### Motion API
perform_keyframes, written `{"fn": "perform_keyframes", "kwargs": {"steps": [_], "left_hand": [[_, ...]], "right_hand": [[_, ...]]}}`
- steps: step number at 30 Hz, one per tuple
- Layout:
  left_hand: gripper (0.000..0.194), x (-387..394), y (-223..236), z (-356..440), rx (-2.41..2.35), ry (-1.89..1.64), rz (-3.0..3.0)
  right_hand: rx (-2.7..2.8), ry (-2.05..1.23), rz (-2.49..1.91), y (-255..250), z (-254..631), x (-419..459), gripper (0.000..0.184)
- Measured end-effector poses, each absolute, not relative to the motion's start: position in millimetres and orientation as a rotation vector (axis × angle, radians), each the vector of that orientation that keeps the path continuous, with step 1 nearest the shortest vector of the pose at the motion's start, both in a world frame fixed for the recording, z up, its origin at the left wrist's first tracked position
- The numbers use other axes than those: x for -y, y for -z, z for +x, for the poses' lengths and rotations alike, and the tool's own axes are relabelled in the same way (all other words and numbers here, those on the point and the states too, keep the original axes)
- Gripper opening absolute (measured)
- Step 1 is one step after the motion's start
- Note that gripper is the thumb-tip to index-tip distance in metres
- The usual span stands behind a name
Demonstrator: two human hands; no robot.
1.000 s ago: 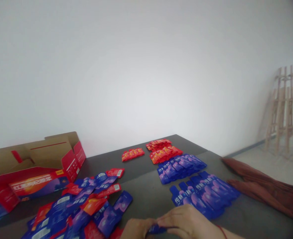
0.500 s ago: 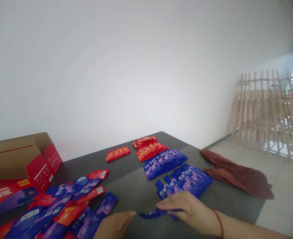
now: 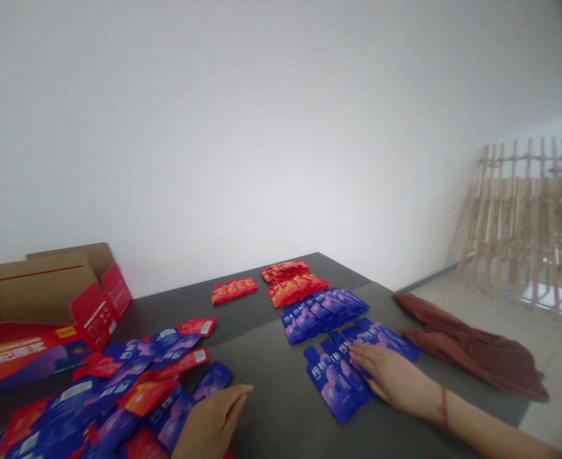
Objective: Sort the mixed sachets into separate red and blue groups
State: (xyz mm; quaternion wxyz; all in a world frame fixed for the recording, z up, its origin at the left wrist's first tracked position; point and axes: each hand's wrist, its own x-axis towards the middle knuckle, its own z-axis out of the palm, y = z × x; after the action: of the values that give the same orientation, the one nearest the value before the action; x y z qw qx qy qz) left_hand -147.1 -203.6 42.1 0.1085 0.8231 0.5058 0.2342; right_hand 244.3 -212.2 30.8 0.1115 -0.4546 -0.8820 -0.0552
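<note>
Right hand (image 3: pixel 390 377) has moved onto the near blue sachets (image 3: pixel 336 382), lying open with no clear grip; left hand (image 3: pixel 211 424) sits open, empty, beside the loose pile (image 3: pixel 104 398). Careless pressing could skew the row.

Under and beside the right hand (image 3: pixel 390 379), the blue sachets (image 3: pixel 336 386) carry pale lettering and a soft purple-pink cloud pattern. Beyond that hand, the red sachets (image 3: pixel 293 287) shade into orange. Left of the left hand (image 3: pixel 211 424), the loose sachets (image 3: pixel 94 401) mix deep blue with red, some with white patches. Past them, the carton (image 3: pixel 37 296) shows brown card, red flaps and an orange-and-purple printed band. The bench (image 3: pixel 257 315) is dark grey; the cloth (image 3: pixel 472 344) right of the right hand is rust-brown.
</note>
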Motion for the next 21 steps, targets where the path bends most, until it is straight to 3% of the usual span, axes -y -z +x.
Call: {"fn": "perform_keyframes", "kwargs": {"steps": [6, 12, 16, 19, 21], "left_hand": [[0.031, 211, -43, -170, -1.488, -0.657, 2.549], [0.072, 241, -42, -205, -1.329, -0.272, 2.689], [0.064, 252, -44, -212, -1.267, 0.023, 2.719], [0.058, 256, -49, -204, -1.266, -0.068, 2.748], [0.045, 256, -52, -195, -1.3, -0.189, 2.753]], "right_hand": [[2.601, 0.274, -1.353, -20, 236, 216, 0.05], [2.535, 0.448, -1.269, 12, 248, 217, 0.055], [2.487, 0.428, -1.289, 12, 256, 204, 0.052], [2.43, 0.331, -1.258, -7, 225, 196, 0.046], [2.452, 0.174, -1.152, -26, 184, 202, 0.046]]}}
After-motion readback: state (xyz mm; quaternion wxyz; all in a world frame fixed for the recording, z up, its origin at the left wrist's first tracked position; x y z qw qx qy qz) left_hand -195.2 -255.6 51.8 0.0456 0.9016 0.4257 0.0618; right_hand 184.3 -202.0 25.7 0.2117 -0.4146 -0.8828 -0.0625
